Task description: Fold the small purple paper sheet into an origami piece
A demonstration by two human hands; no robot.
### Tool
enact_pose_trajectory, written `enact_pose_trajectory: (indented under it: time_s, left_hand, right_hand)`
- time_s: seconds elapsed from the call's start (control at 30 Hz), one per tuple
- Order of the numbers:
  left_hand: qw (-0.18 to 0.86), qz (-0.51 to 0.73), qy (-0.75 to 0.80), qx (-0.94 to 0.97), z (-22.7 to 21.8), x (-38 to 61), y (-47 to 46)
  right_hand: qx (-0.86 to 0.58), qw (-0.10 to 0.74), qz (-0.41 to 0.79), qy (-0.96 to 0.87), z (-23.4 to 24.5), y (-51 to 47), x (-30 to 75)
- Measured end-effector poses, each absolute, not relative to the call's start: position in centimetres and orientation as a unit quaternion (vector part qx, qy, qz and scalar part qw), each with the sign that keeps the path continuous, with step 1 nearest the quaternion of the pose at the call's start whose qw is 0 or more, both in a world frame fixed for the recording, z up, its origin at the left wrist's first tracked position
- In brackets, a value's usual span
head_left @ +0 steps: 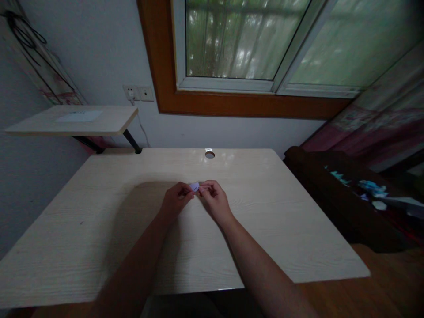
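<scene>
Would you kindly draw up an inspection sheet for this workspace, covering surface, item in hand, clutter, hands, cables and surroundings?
Surface: pale wood-grain desk with a round hole near its back edge.
Item in hand: small pale piece, perhaps paper, with a dark mark; too small to identify.
Clutter: white sheet on the raised shelf; blue and white items, unclear, on dark brown furniture at right.
Hands: left hand and right hand both pinch the piece, above the desk's middle.
Cables: coiled black cable at upper left; white cord running down from the wall socket.
Surroundings: window ahead, curtain at right.
</scene>
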State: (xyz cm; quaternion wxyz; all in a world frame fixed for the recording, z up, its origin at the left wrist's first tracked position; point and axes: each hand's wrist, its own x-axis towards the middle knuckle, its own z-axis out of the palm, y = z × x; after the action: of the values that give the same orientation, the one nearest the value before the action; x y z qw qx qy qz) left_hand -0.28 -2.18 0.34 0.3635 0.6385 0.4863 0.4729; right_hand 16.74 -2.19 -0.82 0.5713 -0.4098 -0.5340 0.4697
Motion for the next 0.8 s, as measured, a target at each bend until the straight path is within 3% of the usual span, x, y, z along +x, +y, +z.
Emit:
enact_pose_trajectory:
  time_s: [0.57, 0.8]
  left_hand:
    - [0.327, 0.445, 0.479, 0.682, 0.32, -0.17, -2.29]
    - [0.417, 0.457, 0.438, 0.652, 0.53, -0.32, -2.67]
  right_hand:
    - [-0.371, 0.569, 0.537, -0.500, -1.15, -1.61, 16.69]
    - [-0.385, 0.563, 0.535, -0.498, -0.86, -1.61, 16.73]
